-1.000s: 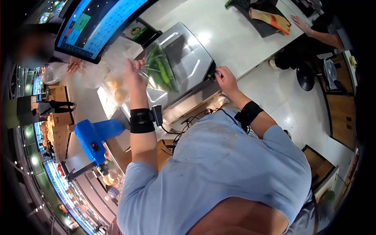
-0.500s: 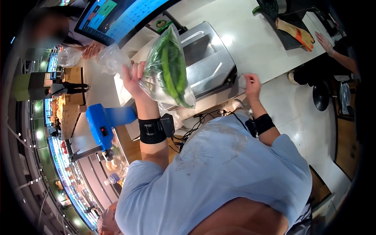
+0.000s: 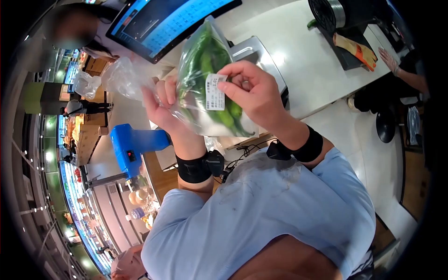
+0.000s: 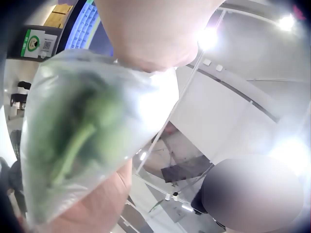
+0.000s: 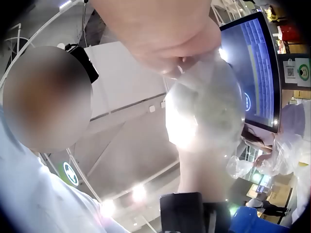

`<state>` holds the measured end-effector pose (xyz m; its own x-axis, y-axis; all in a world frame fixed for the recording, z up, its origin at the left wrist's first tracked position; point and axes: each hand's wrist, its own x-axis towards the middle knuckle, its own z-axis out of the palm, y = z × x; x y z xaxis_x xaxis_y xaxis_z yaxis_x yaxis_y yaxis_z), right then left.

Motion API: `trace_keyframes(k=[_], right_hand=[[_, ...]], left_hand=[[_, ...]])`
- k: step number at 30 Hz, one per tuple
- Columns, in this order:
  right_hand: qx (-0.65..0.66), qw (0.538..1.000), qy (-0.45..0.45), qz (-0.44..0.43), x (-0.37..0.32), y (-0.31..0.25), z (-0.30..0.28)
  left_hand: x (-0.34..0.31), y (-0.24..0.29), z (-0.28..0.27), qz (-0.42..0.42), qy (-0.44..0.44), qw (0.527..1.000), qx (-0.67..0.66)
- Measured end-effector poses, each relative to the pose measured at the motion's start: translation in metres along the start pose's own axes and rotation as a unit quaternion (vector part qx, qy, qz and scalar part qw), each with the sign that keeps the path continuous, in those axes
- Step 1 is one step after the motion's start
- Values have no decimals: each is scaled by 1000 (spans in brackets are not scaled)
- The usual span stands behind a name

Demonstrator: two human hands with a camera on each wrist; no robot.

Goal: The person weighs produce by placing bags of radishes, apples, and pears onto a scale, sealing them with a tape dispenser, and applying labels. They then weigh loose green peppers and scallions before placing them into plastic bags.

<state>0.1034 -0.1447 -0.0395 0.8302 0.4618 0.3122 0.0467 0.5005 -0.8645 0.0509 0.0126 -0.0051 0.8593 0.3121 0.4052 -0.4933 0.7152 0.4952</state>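
Observation:
A clear plastic bag of long green peppers (image 3: pixel 198 60) is held up in front of the body in the head view. My left hand (image 3: pixel 161 105) grips the bag's gathered side, fingers curled round the plastic. A white printed price label (image 3: pixel 215 92) lies against the bag's front. My right hand (image 3: pixel 256 91) pinches the label's right edge between thumb and forefinger, its other fingers curled. In the left wrist view the bag (image 4: pixel 73 131) appears large and blurred below one hand. The right wrist view shows the bag (image 5: pixel 209 102) under my right hand, its contents washed out.
Behind the bag a metal weighing scale (image 3: pixel 268 60) stands on the white counter (image 3: pixel 298 60), below a touchscreen (image 3: pixel 168 23). A blue device (image 3: pixel 128 149) sits at left. Across the counter, another person handles clear bags (image 3: pixel 123 77). An orange-and-tan glove (image 3: pixel 357 50) lies far right.
The bag has risen off the scale and come nearer in my left hand. My right hand has moved from the scale's front edge to the bag, where the label now shows.

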Motion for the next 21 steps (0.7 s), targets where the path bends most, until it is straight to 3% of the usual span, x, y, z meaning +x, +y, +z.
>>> trace_keyframes(k=[1,2,3,4,5,7,11,13,14,18,20,21], right_hand=[[-52,999,-8,8,-2,-5,3],[-51,999,-14,8,-3,-8,7],[-114,992,-3,-58,-4,-10,10],[-176,977,8,-124,-4,-11,13],[-176,976,3,-125,-4,-11,15],[-239,940,40,-242,-2,-11,19],[-232,949,10,-214,-4,-10,27],[-261,932,-4,-253,-3,-6,30],[-232,945,-19,-231,-2,-8,32],[-264,919,-57,-288,4,-1,26],[-445,827,-81,-334,4,-7,27],[-444,827,-85,-335,5,-5,27]], left_hand=[[-3,2,9,1,-6,1000,-29],[-6,3,19,0,44,992,-115],[-8,6,25,6,45,992,-115],[-10,8,29,41,100,991,-74],[-13,11,31,76,154,985,-33],[-20,15,34,67,108,991,-51],[-22,22,31,63,-6,994,-84],[-23,26,30,85,4,995,-55],[-22,28,30,104,16,994,-26],[-23,32,29,96,-15,994,-39],[-24,37,23,107,19,993,-41],[-24,40,21,111,20,993,-41]])
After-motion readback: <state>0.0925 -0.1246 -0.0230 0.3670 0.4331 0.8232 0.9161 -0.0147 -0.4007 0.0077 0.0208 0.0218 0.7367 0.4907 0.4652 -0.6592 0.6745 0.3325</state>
